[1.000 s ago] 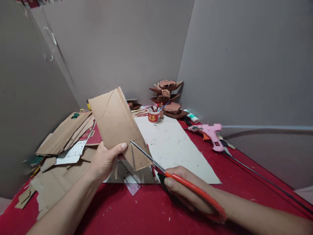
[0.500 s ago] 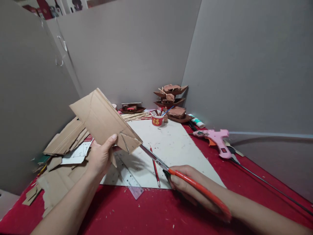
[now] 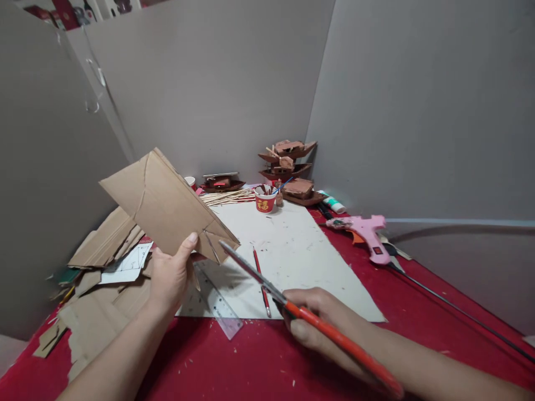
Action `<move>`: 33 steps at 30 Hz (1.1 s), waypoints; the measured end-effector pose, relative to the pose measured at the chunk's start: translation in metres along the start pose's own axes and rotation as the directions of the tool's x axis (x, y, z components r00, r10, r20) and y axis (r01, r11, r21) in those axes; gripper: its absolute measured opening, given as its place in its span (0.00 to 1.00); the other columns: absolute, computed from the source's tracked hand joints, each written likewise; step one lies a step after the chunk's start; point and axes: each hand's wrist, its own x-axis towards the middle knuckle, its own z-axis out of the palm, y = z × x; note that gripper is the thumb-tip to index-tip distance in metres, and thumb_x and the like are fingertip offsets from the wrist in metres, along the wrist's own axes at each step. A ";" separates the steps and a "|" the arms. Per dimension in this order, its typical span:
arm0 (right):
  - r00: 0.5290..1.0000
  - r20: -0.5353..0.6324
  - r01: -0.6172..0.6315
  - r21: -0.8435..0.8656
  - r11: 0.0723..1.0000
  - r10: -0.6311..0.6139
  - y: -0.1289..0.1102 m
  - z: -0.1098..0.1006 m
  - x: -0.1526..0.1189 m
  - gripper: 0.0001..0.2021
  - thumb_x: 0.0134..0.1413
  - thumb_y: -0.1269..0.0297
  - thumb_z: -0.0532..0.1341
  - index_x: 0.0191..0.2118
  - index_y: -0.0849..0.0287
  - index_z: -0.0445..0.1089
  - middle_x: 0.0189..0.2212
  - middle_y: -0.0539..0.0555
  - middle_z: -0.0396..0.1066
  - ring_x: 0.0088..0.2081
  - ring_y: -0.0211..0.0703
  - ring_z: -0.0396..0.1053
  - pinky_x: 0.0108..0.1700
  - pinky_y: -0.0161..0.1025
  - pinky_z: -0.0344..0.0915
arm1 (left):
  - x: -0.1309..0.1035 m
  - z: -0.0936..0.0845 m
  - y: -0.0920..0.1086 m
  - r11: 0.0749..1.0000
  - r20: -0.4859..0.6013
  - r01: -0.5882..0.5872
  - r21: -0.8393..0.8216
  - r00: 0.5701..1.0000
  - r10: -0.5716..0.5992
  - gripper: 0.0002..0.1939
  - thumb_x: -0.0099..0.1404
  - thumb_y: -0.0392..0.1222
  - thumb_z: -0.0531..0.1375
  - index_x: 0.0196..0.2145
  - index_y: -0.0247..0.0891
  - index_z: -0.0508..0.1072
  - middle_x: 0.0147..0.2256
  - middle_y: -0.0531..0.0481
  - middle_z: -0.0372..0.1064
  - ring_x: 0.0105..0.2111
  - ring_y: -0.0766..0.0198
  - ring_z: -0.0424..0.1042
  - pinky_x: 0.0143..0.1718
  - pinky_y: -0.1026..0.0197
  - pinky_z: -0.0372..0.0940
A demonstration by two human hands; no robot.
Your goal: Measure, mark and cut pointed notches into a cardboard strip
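Red cloth (image 3: 200, 367) lies beneath the left hand (image 3: 169, 275), closed around raised cardboard (image 3: 167, 206), and the right hand (image 3: 321, 323), curled around scissors (image 3: 288, 303); cardboard flexing under loose support could pull a cut off its line.

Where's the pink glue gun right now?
In the head view, the pink plastic glue gun lies on the red tabletop, to the right of the large white sheet and just nearer than the green-and-white tube.
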 end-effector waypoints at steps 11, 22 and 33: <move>0.995 0.056 -0.082 -0.003 0.997 0.082 -0.005 0.002 0.002 0.32 0.57 0.28 0.46 0.26 0.57 0.54 0.22 0.45 0.49 0.24 0.35 0.47 0.25 0.34 0.49 | -0.013 0.010 0.006 0.998 0.009 -0.045 -0.042 0.999 0.045 0.21 0.48 0.41 0.75 0.40 0.41 0.75 0.35 0.55 0.76 0.36 0.61 0.75 0.43 0.60 0.71; 0.992 0.085 -0.100 0.019 0.995 0.098 -0.014 0.000 -0.001 0.32 0.58 0.28 0.45 0.25 0.57 0.54 0.19 0.45 0.51 0.21 0.33 0.49 0.21 0.32 0.49 | -0.012 0.009 0.005 0.999 -0.021 -0.020 -0.038 1.000 0.019 0.21 0.48 0.40 0.74 0.38 0.40 0.72 0.32 0.55 0.74 0.34 0.61 0.75 0.27 0.67 0.68; 0.996 0.075 -0.041 0.033 0.999 0.038 -0.006 0.005 -0.001 0.30 0.61 0.32 0.46 0.25 0.57 0.53 0.20 0.45 0.50 0.22 0.33 0.48 0.21 0.31 0.49 | -0.015 0.007 0.012 1.000 -0.042 -0.002 -0.013 0.999 0.001 0.19 0.47 0.43 0.74 0.34 0.38 0.72 0.34 0.54 0.76 0.25 0.66 0.73 0.19 0.68 0.65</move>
